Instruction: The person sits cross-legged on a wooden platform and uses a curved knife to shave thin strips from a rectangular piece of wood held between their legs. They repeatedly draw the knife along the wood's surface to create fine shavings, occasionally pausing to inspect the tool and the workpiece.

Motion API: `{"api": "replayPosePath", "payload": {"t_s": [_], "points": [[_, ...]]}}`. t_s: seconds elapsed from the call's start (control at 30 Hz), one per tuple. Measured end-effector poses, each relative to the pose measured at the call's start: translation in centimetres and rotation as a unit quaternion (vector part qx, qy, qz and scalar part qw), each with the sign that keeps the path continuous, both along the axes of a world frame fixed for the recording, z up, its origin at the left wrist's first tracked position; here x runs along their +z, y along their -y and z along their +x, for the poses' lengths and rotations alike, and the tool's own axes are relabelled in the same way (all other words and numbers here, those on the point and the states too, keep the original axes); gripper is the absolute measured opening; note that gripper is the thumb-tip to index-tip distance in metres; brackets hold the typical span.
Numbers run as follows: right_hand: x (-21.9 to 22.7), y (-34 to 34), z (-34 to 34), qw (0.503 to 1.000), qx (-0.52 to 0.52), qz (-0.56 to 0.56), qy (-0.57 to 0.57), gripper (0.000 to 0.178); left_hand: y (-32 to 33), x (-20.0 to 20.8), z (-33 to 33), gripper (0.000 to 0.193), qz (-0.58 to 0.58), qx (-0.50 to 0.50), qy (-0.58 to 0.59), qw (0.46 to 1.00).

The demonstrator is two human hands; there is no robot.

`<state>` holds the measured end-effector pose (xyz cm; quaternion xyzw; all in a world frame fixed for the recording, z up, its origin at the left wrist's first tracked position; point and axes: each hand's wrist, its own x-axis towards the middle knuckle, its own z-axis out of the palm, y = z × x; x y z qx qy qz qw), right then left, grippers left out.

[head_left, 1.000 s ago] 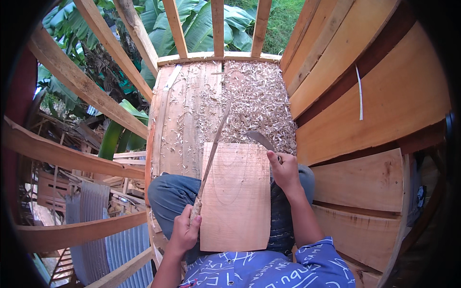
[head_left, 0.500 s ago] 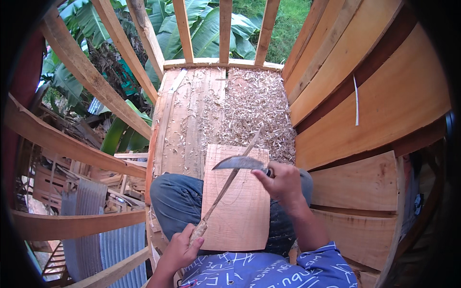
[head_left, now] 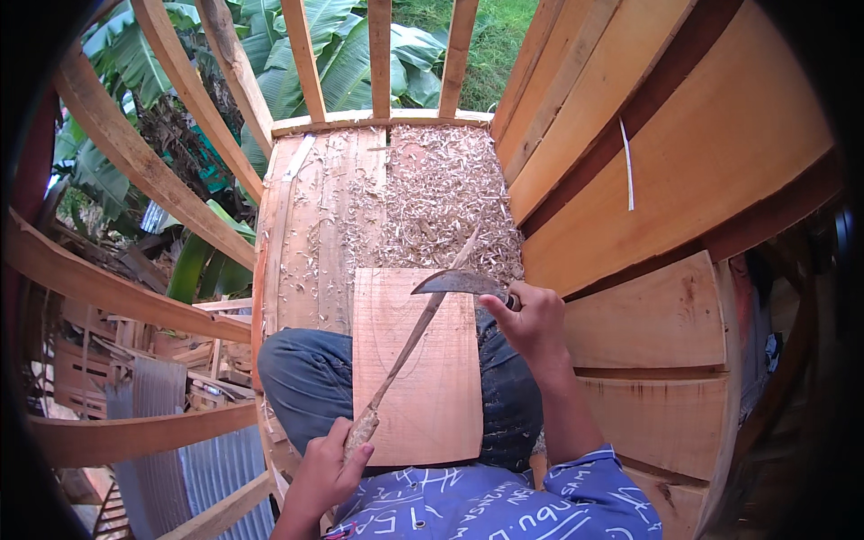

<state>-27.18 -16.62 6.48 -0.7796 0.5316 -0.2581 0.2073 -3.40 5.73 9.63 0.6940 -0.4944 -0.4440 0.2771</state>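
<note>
My left hand [head_left: 331, 463] is closed around the pale, worn handle of a long, thin file [head_left: 407, 353], which slants away to the right. In my right hand [head_left: 533, 326] is a short curved knife [head_left: 457, 282], its dark blade pointing left. The blade lies across the file's far half and appears to touch it. Beneath both tools, a flat wooden board [head_left: 423, 405] rests on my lap, with a faint curved line drawn on it. My fingers hide most of the knife's handle.
Curly wood shavings [head_left: 450, 193] cover much of the plank floor [head_left: 297, 270] ahead. Slatted rails [head_left: 202, 333] run along the left and front, with banana leaves [head_left: 333, 72] beyond. A plank wall [head_left: 684, 216] rises on the right, with a thin pale strip hanging there.
The knife has moved farther along the file toward its tip, and the file has shifted slightly outward over the board. The whole view has swung a little to the right.
</note>
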Motion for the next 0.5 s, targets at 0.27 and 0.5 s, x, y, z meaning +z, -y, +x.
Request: {"api": "replayPosePath", "payload": {"t_s": [0.27, 0.5], "points": [[-0.3, -0.5, -1.3, 0.997, -0.039, -0.055, 0.031, 0.061, 0.1, 0.1, -0.6, 0.024, 0.003, -0.034, 0.024, 0.999], [0.4, -1.8, 0.5, 0.991, 0.066, -0.102, 0.056, 0.062, 0.1, -0.2, -0.6, 0.025, -0.025, -0.005, 0.021, 0.999]]}}
